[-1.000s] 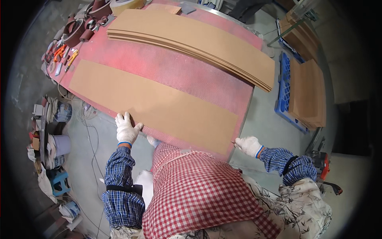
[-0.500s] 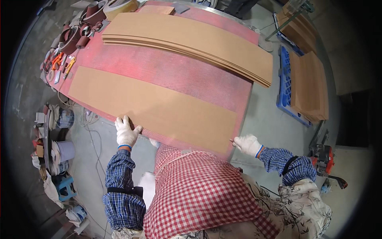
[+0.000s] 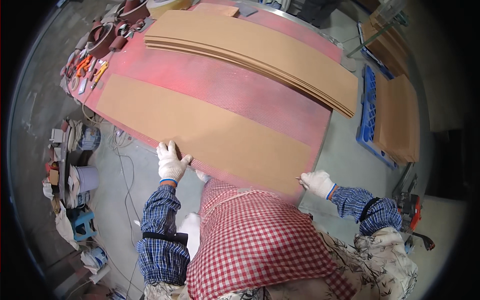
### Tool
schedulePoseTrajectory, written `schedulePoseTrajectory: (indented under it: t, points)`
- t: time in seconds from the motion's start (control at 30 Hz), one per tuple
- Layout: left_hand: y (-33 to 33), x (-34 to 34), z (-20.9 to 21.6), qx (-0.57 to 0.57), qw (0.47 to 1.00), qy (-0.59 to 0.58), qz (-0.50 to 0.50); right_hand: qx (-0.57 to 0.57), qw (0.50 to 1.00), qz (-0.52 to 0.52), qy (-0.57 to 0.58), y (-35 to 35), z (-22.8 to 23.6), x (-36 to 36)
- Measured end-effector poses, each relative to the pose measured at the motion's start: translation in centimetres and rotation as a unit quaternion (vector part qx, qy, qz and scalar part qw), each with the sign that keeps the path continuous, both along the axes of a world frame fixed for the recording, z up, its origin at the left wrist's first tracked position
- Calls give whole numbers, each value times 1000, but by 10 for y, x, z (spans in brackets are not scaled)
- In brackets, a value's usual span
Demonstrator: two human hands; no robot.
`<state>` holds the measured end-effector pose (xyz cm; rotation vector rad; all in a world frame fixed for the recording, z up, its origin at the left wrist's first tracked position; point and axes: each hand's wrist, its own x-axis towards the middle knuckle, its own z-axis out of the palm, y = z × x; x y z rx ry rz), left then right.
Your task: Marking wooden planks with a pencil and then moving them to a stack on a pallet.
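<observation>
A long tan board [image 3: 215, 132] lies flat on the red textured mat of the worktable [image 3: 240, 92]. My left hand [image 3: 171, 162], in a white knitted glove, rests at the board's near edge with its fingers spread. At the right end of the board is my right hand [image 3: 317, 183], also gloved, its fingers closed. A small thin tip [image 3: 298, 178] pokes out of them beside the board's edge; its kind cannot be made out. Farther back lies a stack of similar tan boards [image 3: 250, 52].
Rolls of dark red abrasive [image 3: 101, 39] and a yellow-handled cutter [image 3: 100, 74] lie on the table's left end. Blue pallets [image 3: 369, 115] with stacked boards [image 3: 397, 120] stand right. Buckets [image 3: 86, 178] and cables [image 3: 132, 172] are on the floor at left. Another person's legs [image 3: 317, 11] show beyond the table.
The whole view has shifted, so the table and boards sit farther right in the picture. Both hands keep about the same places against the near board.
</observation>
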<state>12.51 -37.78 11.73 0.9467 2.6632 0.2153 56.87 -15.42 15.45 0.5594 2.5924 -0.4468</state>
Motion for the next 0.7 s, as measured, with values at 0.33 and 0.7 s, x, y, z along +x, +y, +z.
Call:
schedulePoseTrajectory:
  t: [0.33,0.7]
  points:
    - [2,5,25,18,999,-17,-26,-21,998,12,57,-25,-4,-171]
    - [-20,8,16,64,988,-52,-131,-25,994,52,88,-44,-19,-381]
